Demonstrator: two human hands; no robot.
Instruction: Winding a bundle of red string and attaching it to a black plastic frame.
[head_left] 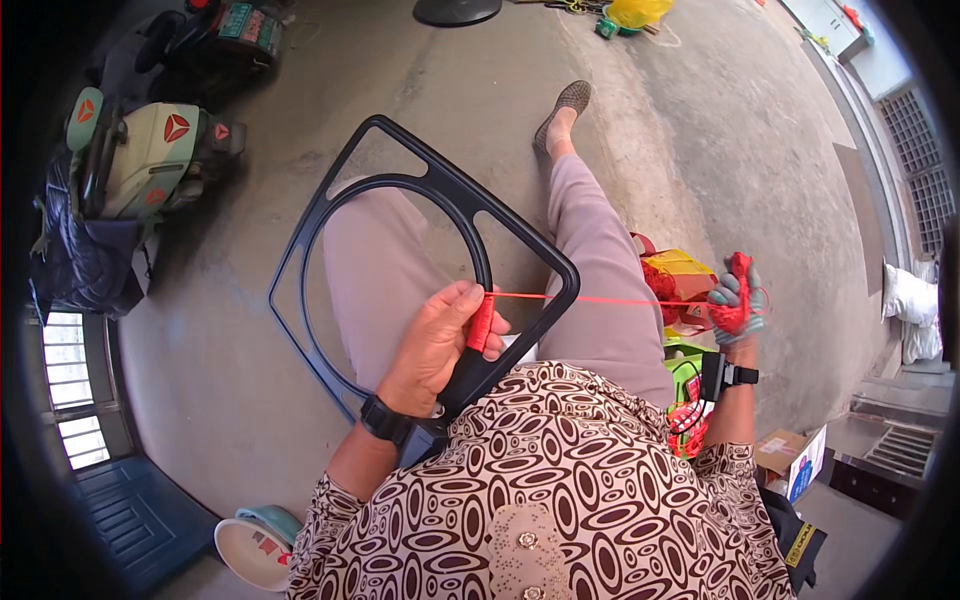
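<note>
A black frame (pixel 452 188) with a rounded square outline and a large round opening lies tilted over my lap. My bare left hand (pixel 440 335) is closed on its ring, thumb and fingertips around a section wrapped in red cord (pixel 481 322). From that wrapping a single strand of red cord (pixel 610 300) runs taut to the right. At its other end my right hand (pixel 737 308), in a grey-green glove, is closed on a bunch of the red cord (pixel 740 268). Part of the ring is hidden behind my left hand.
Beside my right leg are red and yellow bags (pixel 680 275) and a bright green container (pixel 685 365). A cardboard box (pixel 782 450) sits at the lower right. A scooter (pixel 150 150) stands at the left, and basins (pixel 250 555) lie at the lower left. A black round base (pixel 457 10) is ahead.
</note>
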